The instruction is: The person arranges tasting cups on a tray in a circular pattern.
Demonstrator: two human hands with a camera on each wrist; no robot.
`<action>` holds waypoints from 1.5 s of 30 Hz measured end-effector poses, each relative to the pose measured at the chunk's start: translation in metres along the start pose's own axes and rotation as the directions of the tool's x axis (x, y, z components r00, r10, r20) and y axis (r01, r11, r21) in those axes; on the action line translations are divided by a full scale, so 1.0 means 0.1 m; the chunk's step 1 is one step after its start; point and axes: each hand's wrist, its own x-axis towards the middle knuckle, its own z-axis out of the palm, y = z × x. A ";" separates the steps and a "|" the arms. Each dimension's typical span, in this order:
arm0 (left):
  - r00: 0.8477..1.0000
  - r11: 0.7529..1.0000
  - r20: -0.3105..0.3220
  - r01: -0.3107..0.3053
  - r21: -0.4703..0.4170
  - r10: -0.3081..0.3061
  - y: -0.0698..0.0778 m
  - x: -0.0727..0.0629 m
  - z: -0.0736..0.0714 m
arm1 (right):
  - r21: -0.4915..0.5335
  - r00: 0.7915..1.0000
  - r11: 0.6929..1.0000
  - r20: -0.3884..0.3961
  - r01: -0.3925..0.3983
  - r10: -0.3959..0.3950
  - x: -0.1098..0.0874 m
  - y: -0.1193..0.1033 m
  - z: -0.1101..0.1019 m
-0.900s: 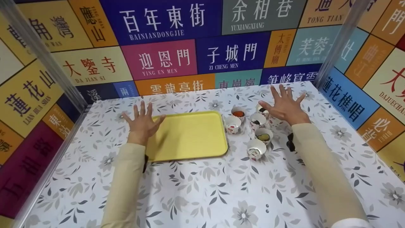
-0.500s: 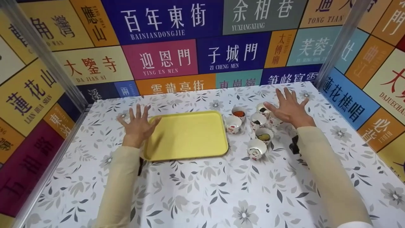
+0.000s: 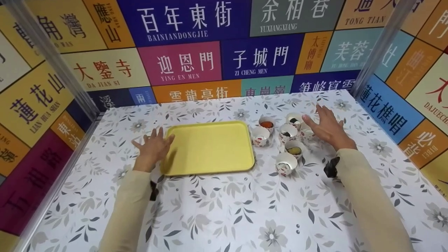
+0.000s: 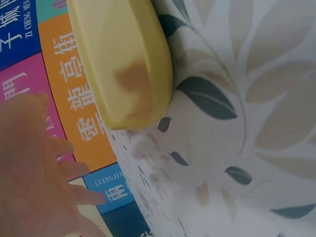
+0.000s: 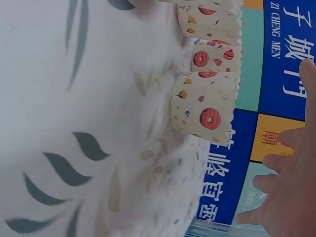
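My left hand (image 3: 153,148) hovers by the left edge of a yellow rectangular tray (image 3: 210,148), fingers spread and holding nothing. In the left wrist view, a soft shadow falls on one end of the tray (image 4: 118,59), and the hand (image 4: 39,173) is apart from it. My right hand (image 3: 329,128), also spread and holding nothing, is just right of a group of patterned paper cups. Nearest to its thumb stands one cup (image 3: 308,133), partly overlapped by others. The right wrist view shows the hand (image 5: 291,182) apart from a cup (image 5: 203,108) with a scalloped rim.
Several cups stand right of the tray. One cup (image 3: 266,125) has orange-red contents, another (image 3: 295,150) something yellow-green, and the front cup (image 3: 286,165) something pale. A flower-patterned cloth (image 3: 224,213) covers the table. Sign-printed walls (image 3: 185,63) rise behind and at both sides.
Both hands have drawn back toward the person and slightly apart, staying spread. The right hand has moved off the cups it overlapped. Tray and cups keep their places.
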 end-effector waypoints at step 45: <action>0.993 0.786 0.061 0.114 -0.607 -0.097 -0.15 -0.26 0.23 | 0.610 0.995 0.792 -0.058 -0.026 0.078 -0.09 0.26 0.48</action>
